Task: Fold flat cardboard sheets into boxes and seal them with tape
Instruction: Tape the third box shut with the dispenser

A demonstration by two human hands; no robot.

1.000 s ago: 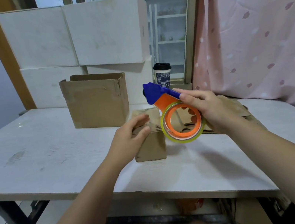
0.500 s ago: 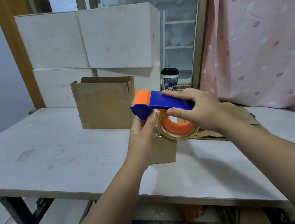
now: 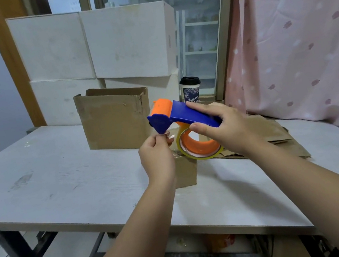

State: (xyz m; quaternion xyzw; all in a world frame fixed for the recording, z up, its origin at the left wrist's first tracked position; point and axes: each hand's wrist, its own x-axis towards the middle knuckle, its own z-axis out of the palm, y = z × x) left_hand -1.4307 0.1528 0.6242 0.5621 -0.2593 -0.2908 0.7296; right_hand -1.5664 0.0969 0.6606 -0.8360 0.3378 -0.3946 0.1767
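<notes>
Fingers (image 3: 159,139) of the left hand (image 3: 156,156), off the small brown cardboard box (image 3: 186,172), now pinch clear tape (image 3: 171,137) from the blue-and-orange plastic dispenser (image 3: 184,113) gripped by the right hand (image 3: 225,132); sealing likely comes next.

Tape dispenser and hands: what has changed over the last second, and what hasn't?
The left hand left the small box and rose to the tape dispenser, where its fingers now pinch the tape end under the blue head. The right hand, still gripping the dispenser, turned it so the head points left. The small box, open box, cup and flat sheets stayed put.
</notes>
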